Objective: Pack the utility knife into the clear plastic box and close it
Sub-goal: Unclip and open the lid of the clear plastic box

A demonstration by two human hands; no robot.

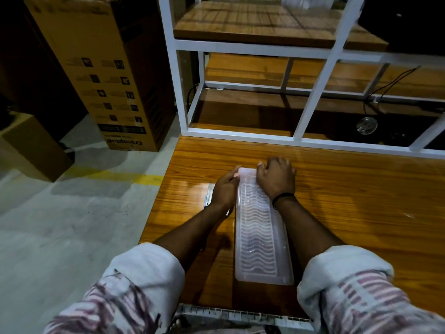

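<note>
A long clear plastic box (261, 237) with a wavy-ribbed lid lies lengthwise on the wooden table (349, 208), lid down on it. My left hand (225, 189) grips the far left corner of the box. My right hand (275, 178) presses on the far right end of the lid. A silvery utility knife (209, 195) lies on the table just left of my left hand, mostly hidden by it. Whatever is inside the box is too blurred to make out.
A white metal frame with wooden shelves (252, 25) stands at the table's far edge. Black cables and a round clear object (366, 125) lie behind the frame at right. Cardboard boxes (103, 75) stand on the concrete floor at left.
</note>
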